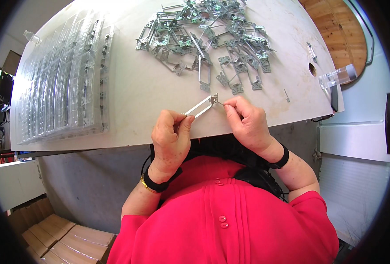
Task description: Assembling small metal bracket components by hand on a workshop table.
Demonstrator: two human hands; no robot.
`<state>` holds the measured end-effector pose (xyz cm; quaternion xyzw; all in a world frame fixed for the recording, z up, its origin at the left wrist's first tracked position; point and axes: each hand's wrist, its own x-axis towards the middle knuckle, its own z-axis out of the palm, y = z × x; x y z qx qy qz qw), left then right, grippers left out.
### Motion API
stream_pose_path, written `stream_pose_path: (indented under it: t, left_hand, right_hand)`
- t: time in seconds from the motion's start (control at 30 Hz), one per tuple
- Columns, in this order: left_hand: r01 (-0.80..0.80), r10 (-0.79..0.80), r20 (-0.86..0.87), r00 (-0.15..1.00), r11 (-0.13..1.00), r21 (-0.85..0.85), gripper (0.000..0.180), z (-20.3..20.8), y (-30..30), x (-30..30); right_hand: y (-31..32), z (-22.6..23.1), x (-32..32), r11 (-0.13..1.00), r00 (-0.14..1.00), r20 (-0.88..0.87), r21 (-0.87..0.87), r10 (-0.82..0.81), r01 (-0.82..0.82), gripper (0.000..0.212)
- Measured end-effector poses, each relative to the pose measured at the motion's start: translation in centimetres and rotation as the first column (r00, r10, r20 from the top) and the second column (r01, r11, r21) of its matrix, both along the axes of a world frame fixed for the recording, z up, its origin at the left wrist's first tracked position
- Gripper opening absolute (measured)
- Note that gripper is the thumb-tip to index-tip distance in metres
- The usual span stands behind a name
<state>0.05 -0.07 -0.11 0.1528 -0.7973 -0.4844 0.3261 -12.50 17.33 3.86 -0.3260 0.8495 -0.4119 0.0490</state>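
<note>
Close to the table's near edge, my left hand (170, 136) pinches one end of a silvery metal bracket (199, 107) with two long parallel bars. The bracket slants up and to the right, and a small plate-like end piece joins its bars at the far end. Beside that end, my right hand (247, 123) is closed, thumb against index finger. A thin metal piece (221, 103) pokes from its fingertips toward the end piece; whether the two touch, I cannot tell.
A tangled heap of similar metal brackets (203, 42) covers the back middle of the white table (131, 94). Clear plastic trays (62, 79) are stacked at left. On the right lie a clear bottle (336, 77), a dark phone-like slab (334, 97), a small metal part (287, 95) and a table hole (312, 69).
</note>
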Motion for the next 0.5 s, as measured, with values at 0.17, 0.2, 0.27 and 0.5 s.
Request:
stream_pose_path:
  t: [0.17, 0.2, 0.27, 0.5]
  left_hand:
    - [0.009, -0.009, 0.004, 1.000, 0.999, 0.032, 0.021, 0.0, 0.0, 0.0]
    - [0.009, -0.009, -0.003, 1.000, 1.000, 0.027, 0.021, -0.1, 0.0, 0.0]
    - [0.010, -0.010, -0.010, 1.000, 1.000, 0.021, 0.021, -0.2, 0.0, 0.0]
    - [0.009, -0.009, 0.002, 1.000, 1.000, 0.012, 0.021, -0.1, -0.1, 0.0]
  right_hand:
    - [-0.1, -0.7, -0.3, 1.000, 0.997, -0.075, -0.022, 0.020, -0.021, 0.003]
    - [-0.2, -0.7, -0.3, 0.999, 0.991, -0.127, -0.023, 0.031, -0.034, 0.002]
    - [-0.3, -0.8, -0.5, 0.999, 0.983, -0.179, -0.024, 0.041, -0.046, 0.003]
    - [-0.3, -1.3, -0.7, 0.996, 0.923, -0.375, 0.002, 0.085, -0.091, 0.007]
